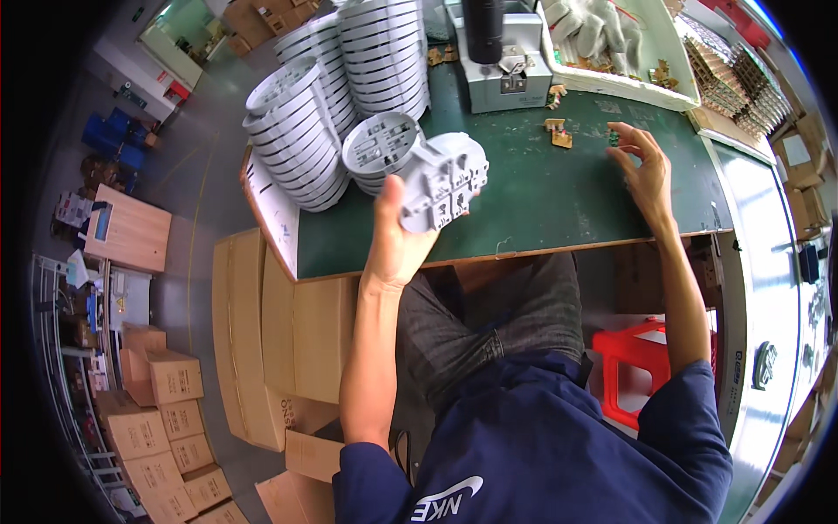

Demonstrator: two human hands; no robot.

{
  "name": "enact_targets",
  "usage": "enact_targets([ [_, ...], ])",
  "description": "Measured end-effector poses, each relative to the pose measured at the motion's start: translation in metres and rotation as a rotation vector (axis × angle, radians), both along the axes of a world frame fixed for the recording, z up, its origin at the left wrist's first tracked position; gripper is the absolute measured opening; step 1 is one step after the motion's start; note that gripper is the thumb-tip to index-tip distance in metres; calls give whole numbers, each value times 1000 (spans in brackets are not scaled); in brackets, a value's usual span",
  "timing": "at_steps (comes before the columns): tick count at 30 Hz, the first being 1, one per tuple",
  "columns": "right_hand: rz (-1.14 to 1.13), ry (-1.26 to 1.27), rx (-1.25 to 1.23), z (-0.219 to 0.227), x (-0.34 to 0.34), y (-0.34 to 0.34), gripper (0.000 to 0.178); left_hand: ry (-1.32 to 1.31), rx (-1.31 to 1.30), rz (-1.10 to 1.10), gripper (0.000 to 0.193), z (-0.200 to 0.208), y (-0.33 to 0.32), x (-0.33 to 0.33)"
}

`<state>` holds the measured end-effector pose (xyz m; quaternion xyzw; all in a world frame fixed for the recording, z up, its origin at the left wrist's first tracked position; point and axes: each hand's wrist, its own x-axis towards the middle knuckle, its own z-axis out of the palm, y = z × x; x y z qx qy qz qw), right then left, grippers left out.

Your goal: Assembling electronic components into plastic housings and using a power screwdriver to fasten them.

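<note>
The tallest grey stack point(384, 61) is cut off at the top. Your left hand point(399, 244) grasps 1 grey housing point(447, 182) above the green table point(515, 196), its fingers mostly hidden. Your right hand point(644, 170), nearly closed, pinches 1 green part point(614, 138), too small to make out.

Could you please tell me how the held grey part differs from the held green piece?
The grey part is large; the green piece is tiny. The left hand grips the grey part, while the right hand pinches the green piece at its fingertips. Both are held.
</note>
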<state>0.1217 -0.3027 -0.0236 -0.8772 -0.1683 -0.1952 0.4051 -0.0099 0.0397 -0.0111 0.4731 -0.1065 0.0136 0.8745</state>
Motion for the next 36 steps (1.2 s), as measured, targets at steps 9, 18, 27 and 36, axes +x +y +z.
enact_targets([
  [9, 374, 256, 290, 47, -35, 51, 36, -378, 1484, 653, 94, -27, -60, 41],
  [18, 669, 461, 623, 46, -56, 75, 35, -276, 758, 430, 50, 10, -64, 5],
  [27, 700, 477, 555, 36, -78, 94, 30, -27, 309, 209, 45, 20, -73, -8],
  [36, 810, 859, 754, 30, -78, 89, 46, -448, 1091, 622, 39, 28, -67, -19],
])
